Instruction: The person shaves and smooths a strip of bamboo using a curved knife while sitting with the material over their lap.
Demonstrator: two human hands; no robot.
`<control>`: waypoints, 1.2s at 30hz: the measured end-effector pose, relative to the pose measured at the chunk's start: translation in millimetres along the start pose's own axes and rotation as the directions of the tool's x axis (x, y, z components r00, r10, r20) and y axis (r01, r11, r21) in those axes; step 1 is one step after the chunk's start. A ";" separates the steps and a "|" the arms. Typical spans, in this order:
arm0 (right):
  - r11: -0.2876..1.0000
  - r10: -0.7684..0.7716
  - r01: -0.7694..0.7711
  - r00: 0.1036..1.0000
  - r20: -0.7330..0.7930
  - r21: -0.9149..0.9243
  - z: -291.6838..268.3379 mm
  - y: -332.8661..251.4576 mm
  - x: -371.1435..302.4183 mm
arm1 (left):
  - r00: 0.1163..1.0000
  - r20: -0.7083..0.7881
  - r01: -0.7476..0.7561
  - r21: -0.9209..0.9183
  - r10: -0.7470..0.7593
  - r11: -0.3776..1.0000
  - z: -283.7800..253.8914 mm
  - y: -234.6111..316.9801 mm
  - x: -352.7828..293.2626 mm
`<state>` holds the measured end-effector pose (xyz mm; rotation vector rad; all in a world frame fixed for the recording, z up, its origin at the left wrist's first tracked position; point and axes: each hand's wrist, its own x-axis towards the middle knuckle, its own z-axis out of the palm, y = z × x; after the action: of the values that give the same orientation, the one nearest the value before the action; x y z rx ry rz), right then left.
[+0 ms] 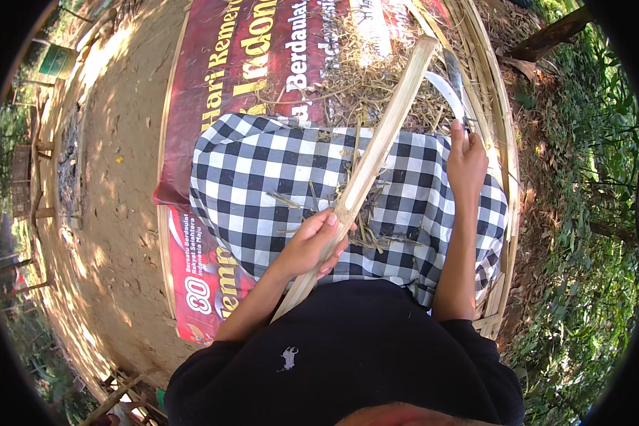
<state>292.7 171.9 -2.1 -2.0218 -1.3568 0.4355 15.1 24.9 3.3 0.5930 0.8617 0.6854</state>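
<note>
The long strip (387, 128) is pale yellow-brown, straight and flat-sided, looking like split bamboo or wood, with a squared-off upper end and a smoother, lighter patch partway down its face. It runs slantwise across the person's lap, its top end up and to the right, its lower end close against the dark shirt (355, 341). The left hand (318, 245) is closed around the lower part of the strip, thumb laid along the top and fingers wrapped beneath, so most of the length extends beyond the grip. The right hand (466, 167) is curled tightly about a curved knife (446, 94), whose bright, hooked blade points up and left, near the upper part of the strip; whether blade and strip touch cannot be told. A dark band lies alongside the blade, and it is unclear if it belongs to the same tool. Under the strip, a black-and-white checked cloth (263, 167) covers the lap and carries loose shavings (368, 238). More straw-like scraps lie on the red banner (174, 163) ahead, beside pale slats (495, 92). Far off at upper left stands a green box-like container (57, 61), its contents too small to tell
</note>
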 end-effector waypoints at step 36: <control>0.710 -0.691 0.701 0.713 0.119 -0.069 15.7 64.3 -13.0 | 0.995 0.073 0.084 -0.139 -0.075 0.987 18.2 20.5 -7.7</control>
<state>322.5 149.3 -58.3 -1.4033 -2.1020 0.0908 20.5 28.8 31.0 0.4489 0.7625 0.6449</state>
